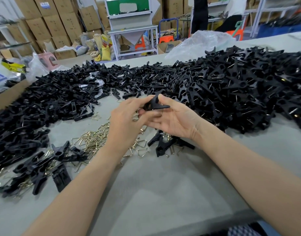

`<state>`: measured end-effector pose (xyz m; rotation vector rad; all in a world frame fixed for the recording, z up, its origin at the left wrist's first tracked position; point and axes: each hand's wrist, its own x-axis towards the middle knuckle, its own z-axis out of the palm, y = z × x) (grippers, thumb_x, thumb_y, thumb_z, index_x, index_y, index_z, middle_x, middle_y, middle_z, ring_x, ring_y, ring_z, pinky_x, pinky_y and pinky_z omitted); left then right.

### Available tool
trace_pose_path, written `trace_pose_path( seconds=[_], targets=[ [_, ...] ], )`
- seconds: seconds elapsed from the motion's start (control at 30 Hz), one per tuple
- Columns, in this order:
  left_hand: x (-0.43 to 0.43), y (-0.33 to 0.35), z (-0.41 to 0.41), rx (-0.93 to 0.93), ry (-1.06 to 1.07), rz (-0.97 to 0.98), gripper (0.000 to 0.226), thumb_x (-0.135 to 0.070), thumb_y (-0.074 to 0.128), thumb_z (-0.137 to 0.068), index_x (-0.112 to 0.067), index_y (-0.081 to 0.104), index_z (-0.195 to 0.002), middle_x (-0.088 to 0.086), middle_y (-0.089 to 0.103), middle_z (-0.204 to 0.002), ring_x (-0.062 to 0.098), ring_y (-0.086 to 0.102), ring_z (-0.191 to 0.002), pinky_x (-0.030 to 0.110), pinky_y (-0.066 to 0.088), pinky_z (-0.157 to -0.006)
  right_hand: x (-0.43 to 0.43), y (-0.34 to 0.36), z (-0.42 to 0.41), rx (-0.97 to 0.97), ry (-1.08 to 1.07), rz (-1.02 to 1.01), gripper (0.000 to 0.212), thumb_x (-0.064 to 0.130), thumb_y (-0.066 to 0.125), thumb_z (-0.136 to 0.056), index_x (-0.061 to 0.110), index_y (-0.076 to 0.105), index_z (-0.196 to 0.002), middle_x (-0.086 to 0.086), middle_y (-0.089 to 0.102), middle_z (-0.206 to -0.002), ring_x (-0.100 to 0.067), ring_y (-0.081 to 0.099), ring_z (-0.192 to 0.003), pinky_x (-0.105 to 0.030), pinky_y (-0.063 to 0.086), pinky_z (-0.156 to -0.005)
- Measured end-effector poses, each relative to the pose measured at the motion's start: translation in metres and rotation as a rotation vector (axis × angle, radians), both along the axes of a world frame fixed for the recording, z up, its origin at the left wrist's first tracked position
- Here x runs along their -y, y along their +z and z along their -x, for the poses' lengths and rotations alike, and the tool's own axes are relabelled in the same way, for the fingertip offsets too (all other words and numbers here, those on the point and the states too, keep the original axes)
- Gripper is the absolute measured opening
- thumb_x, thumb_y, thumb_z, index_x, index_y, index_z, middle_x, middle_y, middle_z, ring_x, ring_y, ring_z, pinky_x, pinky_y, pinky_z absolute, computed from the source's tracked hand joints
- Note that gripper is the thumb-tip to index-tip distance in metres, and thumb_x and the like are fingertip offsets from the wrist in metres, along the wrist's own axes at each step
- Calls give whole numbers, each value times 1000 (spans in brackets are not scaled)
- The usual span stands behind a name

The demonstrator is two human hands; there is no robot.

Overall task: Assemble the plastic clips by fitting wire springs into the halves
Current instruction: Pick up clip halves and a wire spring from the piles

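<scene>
A black plastic clip (157, 104) is held above the table between both hands. My left hand (127, 120) pinches its left end with thumb and fingers. My right hand (175, 120) holds it from the right, thumb on top, palm turned up. A bit of wire shows at the clip's middle. Brass wire springs (93, 138) lie scattered on the grey table (146, 193) under and left of the hands. Loose black clip halves (49, 103) are heaped to the left. A big mound of assembled clips (234, 92) rises on the right.
Several clips and halves (44, 166) lie at the near left, and a few more (165, 143) under my right wrist. A cardboard box (8, 96) sits at the far left. Clear plastic bags (197, 43) lie beyond the pile. Persons stand by shelves in the background.
</scene>
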<state>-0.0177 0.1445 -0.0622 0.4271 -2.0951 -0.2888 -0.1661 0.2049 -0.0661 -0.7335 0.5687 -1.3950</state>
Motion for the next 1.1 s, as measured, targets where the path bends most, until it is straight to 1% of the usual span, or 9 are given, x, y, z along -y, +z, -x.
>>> trace_pose_path(
  seconds=[0.23, 0.33, 0.43, 0.5, 0.57, 0.77, 0.83, 0.93, 1.1],
  targets=[
    [12, -1, -3, -47, 99, -74, 49, -33, 59, -92, -45, 39, -135, -28, 60, -110, -18, 56, -87, 7, 42, -78, -5, 23, 8, -250, -363, 80, 14, 21, 61, -90, 15, 62, -102, -12, 71, -101, -19, 68, -85, -28, 55, -74],
    [37, -4, -14, 65, 313, -171, 42, -31, 57, -93, -28, 48, -134, -11, 65, -116, 12, 64, -90, 24, 46, -88, -13, 38, 26, -689, -1025, 155, 16, 10, 68, -85, 17, 65, -99, -1, 70, -99, -6, 65, -82, -18, 52, -70],
    [54, -11, -25, 399, 493, -358, 50, -33, 59, -93, -19, 45, -138, 12, 55, -134, 33, 53, -119, 45, 40, -100, -20, 38, 53, -1397, -1503, -65, 30, 5, 63, -84, 20, 67, -110, -8, 56, -132, -20, 48, -120, -20, 34, -97],
    [57, -14, -28, 547, 519, -454, 53, -40, 57, -94, -20, 42, -141, 15, 51, -138, 30, 54, -114, 44, 41, -98, -21, 33, 63, -1600, -1398, -393, 40, 7, 60, -82, 26, 63, -117, -17, 18, -156, -34, 15, -142, -40, 23, -106],
    [56, -15, -27, 612, 509, -433, 49, -42, 54, -95, -22, 46, -138, 12, 57, -130, 19, 55, -91, 37, 43, -89, -19, 27, 63, -1641, -1291, -466, 43, 9, 60, -79, 27, 60, -118, -18, -3, -159, -36, -8, -145, -50, 15, -110],
    [53, -9, -27, 464, 402, -451, 10, -28, 64, -90, -24, 68, -99, 1, 68, -97, 9, 54, -57, 26, 44, -58, 0, 9, 16, -1769, -1155, 13, 29, 19, 61, -81, 20, 65, -110, -12, 25, -155, -32, 4, -146, -52, 14, -110],
    [56, -5, -30, 409, 390, -490, 12, -40, 62, -90, -31, 64, -97, -9, 65, -90, 7, 59, -65, 23, 45, -58, 6, -1, -1, -1849, -953, 76, 28, 27, 59, -87, 21, 63, -114, -8, 29, -153, -27, 3, -146, -48, 11, -111],
    [77, 3, -50, 301, 488, -537, 34, -56, 51, -91, -35, 60, -116, -10, 64, -99, 18, 62, -95, 37, 51, -83, 10, -15, -16, -1908, -713, 137, 36, 42, 55, -91, 24, 60, -121, -4, 32, -151, -24, -1, -146, -49, 5, -113],
    [119, -5, -97, 555, 833, -565, 60, -51, 50, -93, -34, 31, -147, 9, 25, -157, 34, 11, -146, 55, 19, -114, 11, -22, -30, -1994, -474, 150, 51, 60, 44, -90, 30, 51, -132, 0, 27, -154, -22, -3, -146, -51, -2, -114]
  ],
)
